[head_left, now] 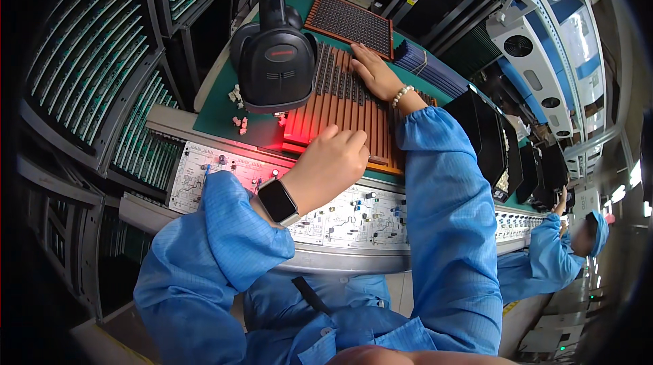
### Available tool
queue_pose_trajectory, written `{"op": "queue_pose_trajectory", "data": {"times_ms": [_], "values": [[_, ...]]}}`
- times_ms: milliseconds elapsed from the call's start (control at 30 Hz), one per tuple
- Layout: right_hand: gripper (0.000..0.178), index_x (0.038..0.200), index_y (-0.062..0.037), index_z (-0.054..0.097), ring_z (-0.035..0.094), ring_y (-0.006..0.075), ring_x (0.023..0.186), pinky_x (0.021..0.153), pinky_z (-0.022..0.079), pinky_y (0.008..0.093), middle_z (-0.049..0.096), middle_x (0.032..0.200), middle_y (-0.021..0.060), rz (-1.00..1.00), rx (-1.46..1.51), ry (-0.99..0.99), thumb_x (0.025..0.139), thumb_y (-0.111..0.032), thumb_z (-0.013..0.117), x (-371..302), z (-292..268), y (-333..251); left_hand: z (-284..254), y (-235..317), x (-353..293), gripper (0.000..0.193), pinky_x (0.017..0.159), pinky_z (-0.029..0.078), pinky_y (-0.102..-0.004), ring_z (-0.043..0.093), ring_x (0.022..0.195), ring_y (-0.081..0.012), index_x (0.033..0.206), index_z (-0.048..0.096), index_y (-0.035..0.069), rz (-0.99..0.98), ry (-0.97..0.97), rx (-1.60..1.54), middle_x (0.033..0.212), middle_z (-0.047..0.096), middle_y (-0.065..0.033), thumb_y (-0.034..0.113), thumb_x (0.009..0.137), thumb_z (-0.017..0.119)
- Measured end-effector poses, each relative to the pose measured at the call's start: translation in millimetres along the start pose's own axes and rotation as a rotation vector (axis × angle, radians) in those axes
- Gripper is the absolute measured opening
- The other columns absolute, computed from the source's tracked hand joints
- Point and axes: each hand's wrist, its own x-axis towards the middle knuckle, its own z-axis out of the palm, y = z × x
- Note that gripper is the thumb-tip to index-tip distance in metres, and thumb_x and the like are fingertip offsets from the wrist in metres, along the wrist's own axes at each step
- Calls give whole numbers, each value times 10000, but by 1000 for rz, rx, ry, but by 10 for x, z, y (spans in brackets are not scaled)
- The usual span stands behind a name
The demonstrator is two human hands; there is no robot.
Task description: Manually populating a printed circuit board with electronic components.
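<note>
A brown tray of long parallel strips [347, 106] lies on the green mat, with rows of small dark parts along its far half. My left hand [331, 159] is at the tray's near edge, its fingers curled down; whatever they hold is hidden under the hand. Farther off, my right hand [377, 76] rests on the tray's far right part, fingers stretched out over the strips. To the left of the tray stands a black handheld-type scanner [275, 69] on a stand. Its red light falls on the tray's near left corner, beside my left hand.
White circuit boards [360, 219] line the rail before me. A second brown tray [350, 21] lies behind, blue strips [422, 65] to its right. Small pale connectors [239, 123] are left of the scanner. Racks of boards [95, 59] stand left, black bins [483, 137] right; a co-worker [551, 249] sits beyond.
</note>
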Motion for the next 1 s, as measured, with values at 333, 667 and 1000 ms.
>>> {"op": "queue_pose_trajectory", "data": {"times_ms": [333, 667, 1000], "values": [[612, 1500, 52, 353, 253, 364, 1500, 1229, 198, 437, 350, 1568, 249, 4, -35, 22, 1070, -384, 355, -136, 44, -181, 79, -5, -23, 79, 713, 461, -331, 608, 794, -197, 763, 661, 40, 15, 18, 17, 801, 564, -55, 91, 793, 610], [591, 1550, -17, 306, 193, 343, 1526, 1240, 144, 439, 266, 1621, 220, 77, 27, -18, 1078, -365, 373, -326, 45, -379, 44, -18, -37, 44, 727, 441, -325, 594, 823, -205, 825, 617, 44, 5, 4, -2, 847, 541, -64, 73, 793, 604], [546, 1535, 0, 335, 257, 356, 1502, 1229, 196, 417, 310, 1602, 220, -19, 125, 7, 1074, -285, 403, -585, 27, -604, 12, 0, -40, 80, 745, 452, -330, 603, 852, -212, 862, 630, 30, 19, 34, -39, 883, 564, -71, 69, 796, 606]]}}
